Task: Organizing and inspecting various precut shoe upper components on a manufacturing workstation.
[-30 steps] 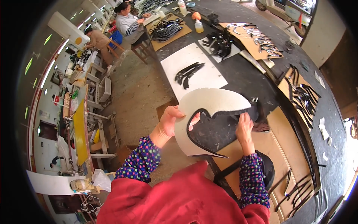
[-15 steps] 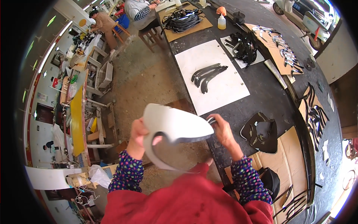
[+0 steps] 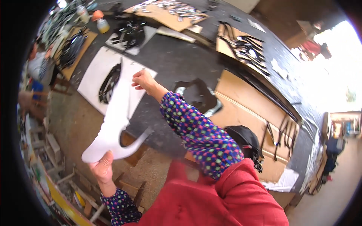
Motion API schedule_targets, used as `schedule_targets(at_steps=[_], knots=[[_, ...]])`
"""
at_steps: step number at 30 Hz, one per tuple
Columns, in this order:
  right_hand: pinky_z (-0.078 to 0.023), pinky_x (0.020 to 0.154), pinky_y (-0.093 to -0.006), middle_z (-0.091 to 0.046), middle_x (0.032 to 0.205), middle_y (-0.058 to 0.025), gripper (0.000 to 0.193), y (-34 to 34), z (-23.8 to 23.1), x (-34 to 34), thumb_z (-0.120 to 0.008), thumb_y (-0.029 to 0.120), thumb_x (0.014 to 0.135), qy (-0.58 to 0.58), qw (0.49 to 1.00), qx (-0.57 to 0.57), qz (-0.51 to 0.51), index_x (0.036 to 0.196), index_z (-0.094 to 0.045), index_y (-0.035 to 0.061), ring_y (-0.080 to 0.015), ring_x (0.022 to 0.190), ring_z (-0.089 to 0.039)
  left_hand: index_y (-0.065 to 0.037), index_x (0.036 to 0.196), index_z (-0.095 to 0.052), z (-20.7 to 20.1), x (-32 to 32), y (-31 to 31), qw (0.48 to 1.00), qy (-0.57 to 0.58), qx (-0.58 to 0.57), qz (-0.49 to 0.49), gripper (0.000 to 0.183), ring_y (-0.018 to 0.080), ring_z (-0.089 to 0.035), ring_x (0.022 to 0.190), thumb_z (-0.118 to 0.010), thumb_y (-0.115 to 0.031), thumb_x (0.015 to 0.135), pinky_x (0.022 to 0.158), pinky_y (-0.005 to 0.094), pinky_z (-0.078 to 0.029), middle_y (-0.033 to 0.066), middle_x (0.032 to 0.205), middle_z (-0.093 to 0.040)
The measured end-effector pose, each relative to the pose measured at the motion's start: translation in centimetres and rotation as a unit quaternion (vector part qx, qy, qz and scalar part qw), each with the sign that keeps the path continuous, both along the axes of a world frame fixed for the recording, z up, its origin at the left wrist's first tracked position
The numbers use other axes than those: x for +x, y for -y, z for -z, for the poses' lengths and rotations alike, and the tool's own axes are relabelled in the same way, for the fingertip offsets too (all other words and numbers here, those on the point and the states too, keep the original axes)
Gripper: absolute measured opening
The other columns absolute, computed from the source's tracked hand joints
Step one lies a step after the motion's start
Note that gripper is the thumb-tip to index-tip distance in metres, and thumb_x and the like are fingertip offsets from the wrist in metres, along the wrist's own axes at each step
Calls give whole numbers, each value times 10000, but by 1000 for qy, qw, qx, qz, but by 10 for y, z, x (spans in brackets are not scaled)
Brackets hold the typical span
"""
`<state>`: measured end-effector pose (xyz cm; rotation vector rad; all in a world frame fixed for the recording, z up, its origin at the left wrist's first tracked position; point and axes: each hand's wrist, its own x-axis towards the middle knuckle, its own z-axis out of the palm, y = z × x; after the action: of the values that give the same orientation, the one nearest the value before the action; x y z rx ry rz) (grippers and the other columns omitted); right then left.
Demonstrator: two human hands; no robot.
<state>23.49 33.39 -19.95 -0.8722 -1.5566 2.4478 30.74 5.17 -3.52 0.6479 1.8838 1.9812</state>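
Note:
My left hand (image 3: 102,170) grips the lower end of a white curved panel (image 3: 120,107) between thumb and fingers. The panel has a toothed left edge, a rounded cutout and a narrow curved arm on its right. It rises in front of a white board (image 3: 92,77) on the dark table and hides part of it. Black curved strips (image 3: 110,83) lie on that board. Over the board's right side is my right hand (image 3: 144,82), its fingers curled together; whatever they may hold is too small to make out. A dark cut-out piece (image 3: 196,96) lies beside my right forearm.
Brown cardboard (image 3: 260,124) covers the table's near right, with a black bag (image 3: 243,141) on it. Further off are black strips on cardboard (image 3: 241,47), a black bundle (image 3: 128,34), metal-looking pieces (image 3: 173,9) and a spray bottle (image 3: 102,25). Table edge runs beside me.
My view has turned right. The right hand has let go of the white panel and moved over the white board. The left hand now holds the panel alone, tilted upright.

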Motion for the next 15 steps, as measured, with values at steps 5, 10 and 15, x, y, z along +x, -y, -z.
schedule_targets(at_steps=[5,10,15], knots=[[-516,762,-248,-647,977,-63,197,-102,-110,260,-563,157,943,-61,997,48,20,1068,-603,10,-121,857,-620,32,1145,-608,12,57,-100,814,-556,-168,22,290,307,-586,989,-547,-12,865,867,413,-442,170,1119,-641],[-517,743,-232,-657,950,-51,182,-153,-104,570,-579,166,938,87,932,137,323,1067,-597,39,-116,824,-635,-96,1359,-456,129,149,-125,700,-264,-625,223,672,298,-380,1302,-506,100,719,1000,487,-314,95,1418,-425],[-517,704,-307,-655,874,-91,219,-172,8,924,-623,145,870,495,608,423,455,1047,-599,18,-186,818,-644,-43,1207,-559,82,236,-256,854,-339,-285,274,453,251,-528,1128,-531,38,762,942,359,-408,88,1169,-587]])
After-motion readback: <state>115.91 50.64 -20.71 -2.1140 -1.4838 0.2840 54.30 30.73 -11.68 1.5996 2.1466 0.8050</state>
